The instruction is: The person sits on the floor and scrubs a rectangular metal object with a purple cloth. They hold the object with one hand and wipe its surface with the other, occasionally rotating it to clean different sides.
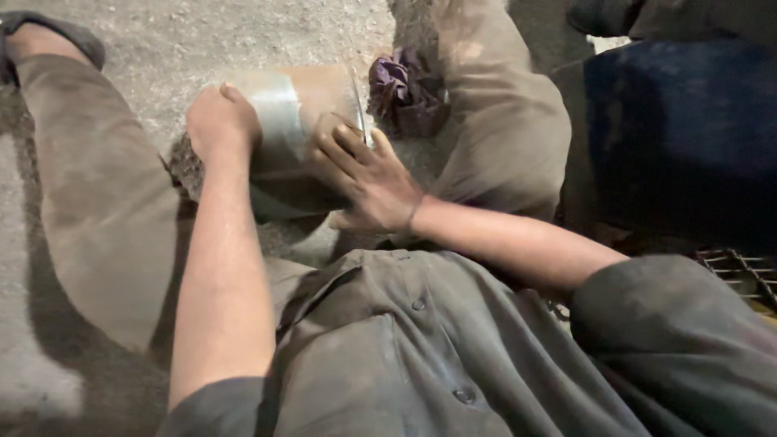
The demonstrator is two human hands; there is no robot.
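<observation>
A short wide metal cylinder [301, 101], shiny grey with a rusty brown end, lies on the concrete floor between my legs. My left hand [220, 120] is closed over its left end, knuckles up. My right hand [366, 176] presses flat against its right rim, fingers spread along the thin metal edge. The lower part of the cylinder is hidden behind my hands and shadow.
A crumpled purple rag [405, 89] lies just right of the cylinder. My trouser legs [97, 202] flank it on both sides. A dark blue block [680, 137] stands at the right, with a metal grate [749, 271] below it. Rough concrete floor [243, 32] lies beyond.
</observation>
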